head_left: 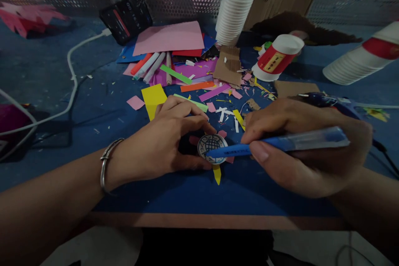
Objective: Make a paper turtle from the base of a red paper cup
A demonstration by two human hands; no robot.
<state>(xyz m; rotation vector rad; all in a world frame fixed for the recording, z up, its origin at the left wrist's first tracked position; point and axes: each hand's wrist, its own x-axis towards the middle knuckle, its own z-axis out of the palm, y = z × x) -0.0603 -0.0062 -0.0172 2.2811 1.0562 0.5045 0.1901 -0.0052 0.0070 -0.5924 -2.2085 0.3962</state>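
Note:
A small round white disc point(204, 144) with a dark grid and lines drawn on it lies near the table's front edge. Thumb and fingertips of my left hand point(170, 137) grip it from its left side. Pink paper bits point(222, 134) stick out around the disc, and a pointed yellow strip point(217, 176) shows at its near side. My right hand point(299, 145) is closed around a blue marker point(274, 145). The marker's left end is over the disc; whether it touches the surface I cannot tell.
Paper scraps and strips point(197, 87) litter the blue table point(131, 203) beyond my hands. Behind them are markers point(155, 66), pink paper point(170, 38), a phone point(126, 18) on a white cable point(73, 66), and stacked paper cups point(234, 12). A glue gun point(330, 102) lies partly behind my right hand.

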